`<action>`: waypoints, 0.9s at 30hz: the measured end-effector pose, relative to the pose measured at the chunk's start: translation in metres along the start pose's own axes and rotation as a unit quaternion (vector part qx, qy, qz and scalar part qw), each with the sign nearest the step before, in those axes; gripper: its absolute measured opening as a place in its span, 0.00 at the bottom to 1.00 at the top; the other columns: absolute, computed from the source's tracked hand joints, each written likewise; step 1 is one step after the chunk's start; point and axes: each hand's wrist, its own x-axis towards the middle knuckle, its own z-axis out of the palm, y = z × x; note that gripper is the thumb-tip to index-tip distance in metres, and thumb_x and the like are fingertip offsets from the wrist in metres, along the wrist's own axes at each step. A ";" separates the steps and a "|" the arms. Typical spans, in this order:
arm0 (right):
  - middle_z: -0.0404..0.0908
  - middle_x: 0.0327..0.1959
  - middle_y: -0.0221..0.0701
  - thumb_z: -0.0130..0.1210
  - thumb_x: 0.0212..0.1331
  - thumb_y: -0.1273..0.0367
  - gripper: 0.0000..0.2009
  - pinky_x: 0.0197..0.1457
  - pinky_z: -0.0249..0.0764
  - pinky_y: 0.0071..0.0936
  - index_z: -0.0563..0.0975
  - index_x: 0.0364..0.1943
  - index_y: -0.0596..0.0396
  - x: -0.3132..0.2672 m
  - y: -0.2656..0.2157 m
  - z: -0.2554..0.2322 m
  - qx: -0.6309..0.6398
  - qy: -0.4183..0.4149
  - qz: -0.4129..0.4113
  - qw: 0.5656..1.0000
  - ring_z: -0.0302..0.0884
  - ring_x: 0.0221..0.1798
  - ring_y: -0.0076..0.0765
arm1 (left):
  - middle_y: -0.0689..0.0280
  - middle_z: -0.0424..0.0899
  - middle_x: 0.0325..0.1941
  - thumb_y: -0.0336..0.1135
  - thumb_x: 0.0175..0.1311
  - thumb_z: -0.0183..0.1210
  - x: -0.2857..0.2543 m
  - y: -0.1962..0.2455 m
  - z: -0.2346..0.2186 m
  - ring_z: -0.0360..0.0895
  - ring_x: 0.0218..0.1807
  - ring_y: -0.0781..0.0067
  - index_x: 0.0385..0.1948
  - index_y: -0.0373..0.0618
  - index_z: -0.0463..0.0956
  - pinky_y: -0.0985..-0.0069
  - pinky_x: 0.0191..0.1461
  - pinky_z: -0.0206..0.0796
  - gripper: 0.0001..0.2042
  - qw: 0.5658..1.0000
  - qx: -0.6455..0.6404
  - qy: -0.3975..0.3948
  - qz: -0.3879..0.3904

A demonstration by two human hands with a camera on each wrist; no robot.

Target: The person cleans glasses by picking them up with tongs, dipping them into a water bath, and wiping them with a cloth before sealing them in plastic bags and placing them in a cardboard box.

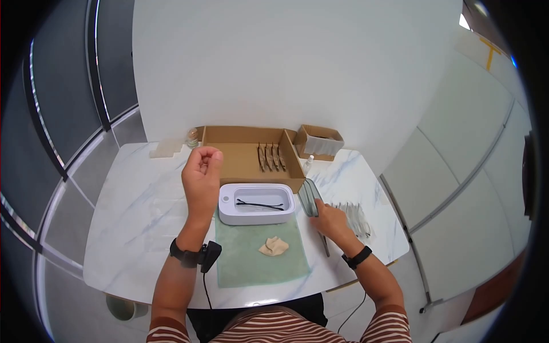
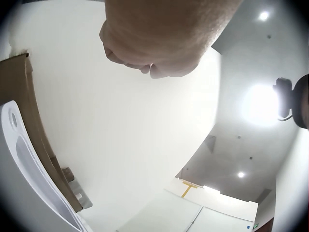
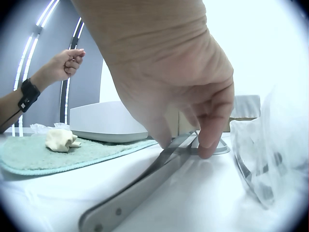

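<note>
My right hand [image 1: 333, 223] reaches down at the right of the green cloth, thumb and fingers about a pair of metal tweezers [image 3: 145, 186] that slants over the white tabletop. The tweezers' riveted end points toward me; a grey tray [image 1: 307, 197] lies just beyond the hand. My left hand [image 1: 201, 174] is raised in front of the cardboard box, fingers curled and thumb against them, with nothing visible in it. Between the hands stands a white ultrasonic cleaner [image 1: 256, 219]. Thin dark eyeglasses [image 1: 260, 204] lie in its basin.
A crumpled beige cloth [image 1: 274, 246] lies on the green cloth [image 1: 246, 271]. Behind stands an open cardboard box [image 1: 234, 154] with several brown eyeglasses [image 1: 271, 159]. A smaller box [image 1: 326, 154] and a spray bottle [image 1: 309, 164] are at back right; clear plastic bags [image 1: 355, 217] lie right.
</note>
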 end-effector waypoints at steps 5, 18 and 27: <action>0.86 0.37 0.49 0.62 0.54 0.66 0.29 0.43 0.80 0.50 0.71 0.62 0.57 0.008 0.002 0.008 0.006 0.000 0.019 1.000 0.85 0.40 0.59 | 0.74 0.76 0.30 0.27 0.72 0.58 0.003 -0.004 -0.006 0.66 0.25 0.91 0.38 0.36 0.77 0.86 0.29 0.59 0.03 0.998 0.033 -0.042 -0.026; 0.82 0.32 0.33 0.58 0.54 0.76 0.24 0.38 0.76 0.27 0.80 0.59 0.51 -0.007 -0.005 -0.134 0.271 0.033 -0.092 0.957 0.77 0.28 0.31 | 0.58 0.82 0.52 0.42 0.53 0.71 0.010 0.003 -0.032 0.80 0.54 0.55 0.51 0.41 0.80 0.64 0.56 0.73 0.24 0.792 0.461 -0.396 -0.058; 0.86 0.30 0.39 0.66 0.56 0.66 0.16 0.39 0.77 0.40 0.85 0.51 0.45 0.051 -0.044 -0.145 0.013 -0.080 -0.282 0.956 0.84 0.35 0.46 | 0.56 0.76 0.58 0.44 0.49 0.75 -0.001 -0.019 -0.032 0.77 0.60 0.51 0.54 0.42 0.77 0.57 0.61 0.72 0.30 0.735 0.505 -0.450 -0.051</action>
